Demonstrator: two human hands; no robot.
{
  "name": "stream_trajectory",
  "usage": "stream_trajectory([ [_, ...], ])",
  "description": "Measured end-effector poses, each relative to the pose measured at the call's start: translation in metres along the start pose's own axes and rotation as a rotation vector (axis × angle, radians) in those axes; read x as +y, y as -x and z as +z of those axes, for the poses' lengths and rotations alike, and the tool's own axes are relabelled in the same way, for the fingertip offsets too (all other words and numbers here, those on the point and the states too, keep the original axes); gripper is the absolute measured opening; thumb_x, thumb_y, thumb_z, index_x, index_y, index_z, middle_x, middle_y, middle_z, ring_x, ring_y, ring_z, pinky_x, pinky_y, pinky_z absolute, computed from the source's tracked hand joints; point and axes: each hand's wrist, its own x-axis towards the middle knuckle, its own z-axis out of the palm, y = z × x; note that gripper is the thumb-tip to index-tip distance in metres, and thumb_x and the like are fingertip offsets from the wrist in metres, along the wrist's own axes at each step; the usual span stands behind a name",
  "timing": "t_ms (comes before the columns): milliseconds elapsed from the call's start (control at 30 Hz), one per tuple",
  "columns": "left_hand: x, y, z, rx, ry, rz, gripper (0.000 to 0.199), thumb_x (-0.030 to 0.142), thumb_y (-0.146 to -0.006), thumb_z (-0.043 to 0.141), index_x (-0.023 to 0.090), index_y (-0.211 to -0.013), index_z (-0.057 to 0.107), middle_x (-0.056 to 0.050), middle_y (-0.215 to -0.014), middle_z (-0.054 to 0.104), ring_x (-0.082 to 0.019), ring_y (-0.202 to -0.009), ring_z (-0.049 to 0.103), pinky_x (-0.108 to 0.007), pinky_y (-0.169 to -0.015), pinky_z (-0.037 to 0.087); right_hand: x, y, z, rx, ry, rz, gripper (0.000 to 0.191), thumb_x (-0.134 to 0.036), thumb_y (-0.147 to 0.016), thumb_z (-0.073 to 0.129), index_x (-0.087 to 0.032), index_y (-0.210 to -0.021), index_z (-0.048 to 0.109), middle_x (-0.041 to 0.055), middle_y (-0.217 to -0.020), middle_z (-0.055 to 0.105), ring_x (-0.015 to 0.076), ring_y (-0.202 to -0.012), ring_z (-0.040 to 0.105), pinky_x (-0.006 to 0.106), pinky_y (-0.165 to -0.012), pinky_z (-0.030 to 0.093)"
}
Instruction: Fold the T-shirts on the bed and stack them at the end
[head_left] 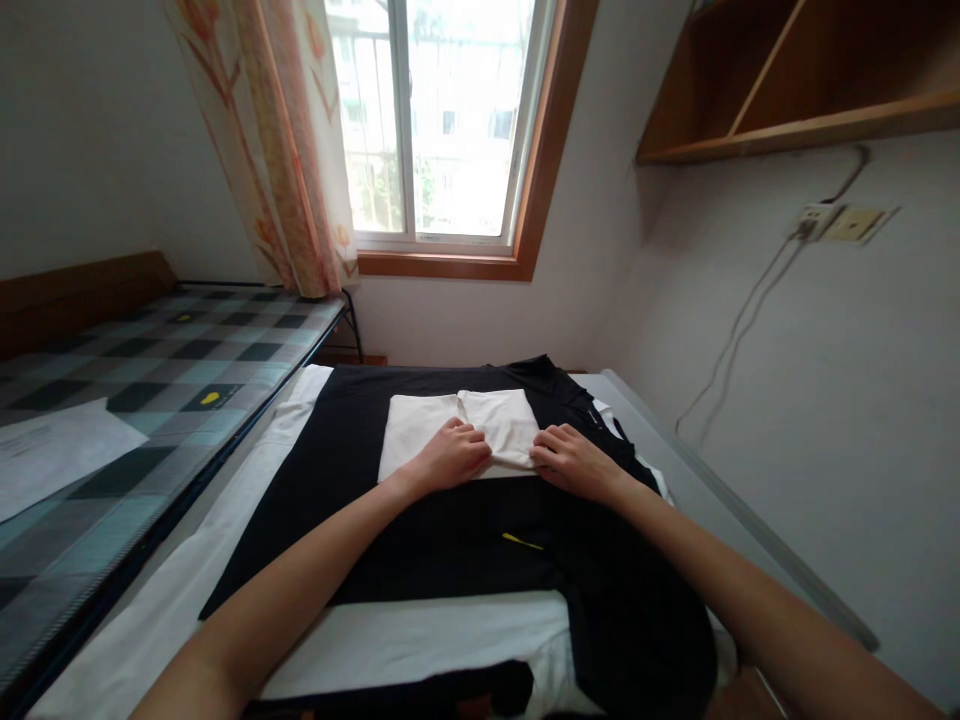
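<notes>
A white folded cloth garment (420,428) lies on a black T-shirt (322,500) spread out flat. Its right part is a folded-over flap (504,418). My left hand (453,454) has its fingers curled on the flap's near left corner. At the flap's near right corner, my right hand (574,460) pinches the fabric with bent fingers. Both hands rest low, just above the black shirt. The fingertips and the cloth under them are partly hidden. A small yellow mark (523,542) shows on the black shirt nearer to me.
Under the black shirt are white cloths (420,640) on a table-like surface with a grey edge (735,520). To the left stands a bed with a checked mattress (172,350) and a paper sheet (64,450). A wall shelf (795,130) and plugged-in cables (739,330) are at right.
</notes>
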Motion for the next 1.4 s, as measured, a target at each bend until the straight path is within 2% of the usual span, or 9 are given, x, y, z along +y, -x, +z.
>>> stream_trajectory([
  [167, -0.003, 0.001, -0.002, -0.078, 0.074, 0.031, 0.026, 0.025, -0.096, 0.045, 0.02, -0.083, 0.068, -0.003, -0.082, 0.065, -0.014, -0.073, 0.057, -0.029, -0.076, 0.037, 0.003, 0.009, 0.001, -0.013, 0.014, 0.022, 0.01, -0.015, -0.088, 0.054, -0.017, -0.085, 0.063, 0.0078, -0.088, 0.062, 0.0202, -0.082, 0.053, 0.033, -0.078, 0.035],
  [333, -0.003, -0.001, -0.005, -0.121, 0.216, 0.025, 0.033, 0.032, -0.097, 0.045, 0.02, -0.08, 0.07, -0.003, -0.077, 0.064, -0.013, -0.07, 0.059, -0.027, -0.073, 0.041, -0.001, 0.011, 0.001, -0.014, -0.182, 0.079, 0.016, -0.022, -0.09, 0.053, -0.017, -0.079, 0.063, 0.0063, -0.084, 0.06, 0.0175, -0.077, 0.054, 0.03, -0.075, 0.037],
  [433, -0.005, -0.001, -0.003, -0.044, 0.242, -0.066, 0.037, 0.033, -0.099, 0.04, 0.018, -0.085, 0.071, -0.005, -0.082, 0.066, -0.014, -0.076, 0.062, -0.027, -0.076, 0.044, 0.001, 0.005, 0.004, 0.021, -0.354, 0.287, 0.034, -0.032, -0.095, 0.045, -0.019, -0.067, 0.06, 0.0044, -0.076, 0.058, 0.0153, -0.07, 0.054, 0.028, -0.07, 0.039],
  [533, -0.007, 0.004, 0.005, 0.039, 0.231, -0.096, 0.034, 0.04, -0.096, 0.048, 0.02, -0.116, 0.065, -0.011, -0.12, 0.065, -0.022, -0.112, 0.059, -0.035, -0.097, 0.042, 0.009, -0.005, 0.013, 0.069, -0.472, 0.582, 0.034, -0.034, -0.094, 0.045, -0.019, -0.068, 0.061, 0.0044, -0.077, 0.062, 0.0148, -0.068, 0.056, 0.027, -0.067, 0.041],
  [667, -0.005, 0.014, 0.017, -0.074, 0.183, -0.073, 0.067, 0.057, -0.089, 0.052, 0.022, -0.145, 0.041, -0.016, -0.153, 0.037, -0.03, -0.143, 0.03, -0.049, -0.114, 0.025, 0.024, -0.022, 0.028, 0.042, -0.655, 0.888, 0.019, -0.03, -0.088, 0.054, -0.017, -0.085, 0.068, 0.0063, -0.084, 0.07, 0.0167, -0.075, 0.064, 0.026, -0.07, 0.047],
  [867, 0.001, 0.015, 0.012, -0.156, 0.221, -0.033, 0.063, 0.058, -0.094, 0.04, 0.031, -0.15, 0.033, -0.007, -0.159, 0.027, -0.031, -0.147, 0.019, -0.053, -0.116, 0.016, 0.034, -0.053, 0.034, -0.074, -0.984, 1.195, 0.03, -0.042, -0.086, 0.06, -0.012, -0.086, 0.067, 0.0106, -0.088, 0.07, 0.0168, -0.064, 0.063, 0.025, -0.05, 0.05],
  [1133, 0.009, 0.009, 0.001, -0.118, 0.397, 0.195, 0.043, 0.04, -0.097, 0.045, 0.023, -0.135, 0.055, -0.007, -0.137, 0.059, -0.023, -0.136, 0.044, -0.042, -0.117, 0.027, 0.028, -0.072, 0.029, -0.088, -0.964, 1.201, 0.025, -0.037, -0.082, 0.065, -0.012, -0.084, 0.067, 0.009, -0.085, 0.071, 0.0187, -0.075, 0.064, 0.024, -0.059, 0.048],
  [1267, 0.009, 0.008, 0.0, -0.092, 0.469, 0.17, 0.035, 0.034, -0.097, 0.044, 0.024, -0.125, 0.063, -0.005, -0.131, 0.064, -0.021, -0.132, 0.049, -0.041, -0.114, 0.033, 0.024, -0.071, 0.029, -0.042, -0.939, 1.138, 0.022, -0.031, -0.083, 0.065, -0.012, -0.093, 0.065, 0.0114, -0.101, 0.071, 0.0203, -0.088, 0.065, 0.024, -0.069, 0.05],
  [1400, 0.002, 0.006, -0.004, 0.046, 0.499, 0.003, 0.036, 0.035, -0.099, 0.04, 0.022, -0.123, 0.064, -0.006, -0.127, 0.066, -0.02, -0.121, 0.058, -0.039, -0.109, 0.04, 0.029, -0.064, 0.025, 0.005, -1.001, 1.096, 0.02, -0.028, -0.085, 0.064, -0.013, -0.097, 0.065, 0.0117, -0.107, 0.071, 0.0205, -0.093, 0.066, 0.024, -0.073, 0.05],
])
